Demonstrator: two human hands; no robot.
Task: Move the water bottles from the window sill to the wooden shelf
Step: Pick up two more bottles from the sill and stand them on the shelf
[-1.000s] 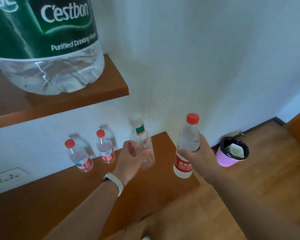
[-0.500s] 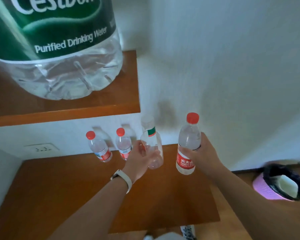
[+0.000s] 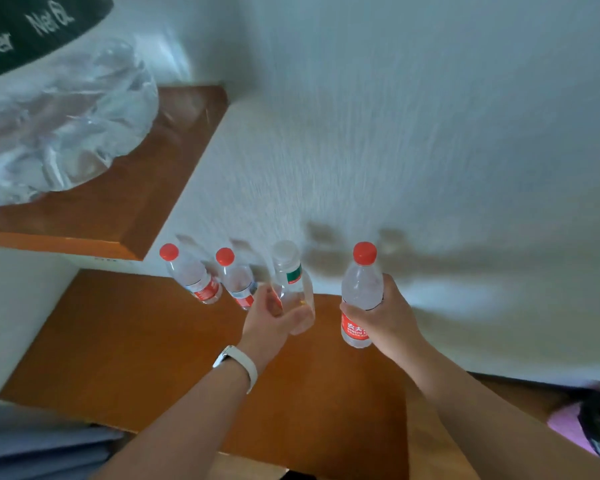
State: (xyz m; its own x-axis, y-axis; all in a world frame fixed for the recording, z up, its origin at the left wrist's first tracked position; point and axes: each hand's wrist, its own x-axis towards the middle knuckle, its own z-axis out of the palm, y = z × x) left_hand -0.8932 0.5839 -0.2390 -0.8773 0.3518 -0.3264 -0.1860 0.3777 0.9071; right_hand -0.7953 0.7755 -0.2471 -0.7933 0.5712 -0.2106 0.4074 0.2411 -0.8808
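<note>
My left hand (image 3: 272, 318) grips a clear white-capped bottle (image 3: 291, 271) with a green label, low over the back of the lower wooden shelf (image 3: 125, 344). My right hand (image 3: 383, 318) holds a red-capped bottle (image 3: 361, 289) with a red label, upright, a little to the right above the shelf's right part. Two more red-capped bottles (image 3: 191, 275) (image 3: 236, 278) stand against the wall to the left of my left hand.
An upper wooden shelf (image 3: 132, 202) carries a very large clear water jug (image 3: 56, 112) with a dark green label at the top left. White wall runs behind. A pink bin with a black liner (image 3: 589, 431) sits at the lower right; grey fabric (image 3: 42, 448) lies at the lower left.
The view has tilted and swung left, so the bin slid to the right edge. Both hands kept their bottles and came closer to the wall beside the two standing bottles.
</note>
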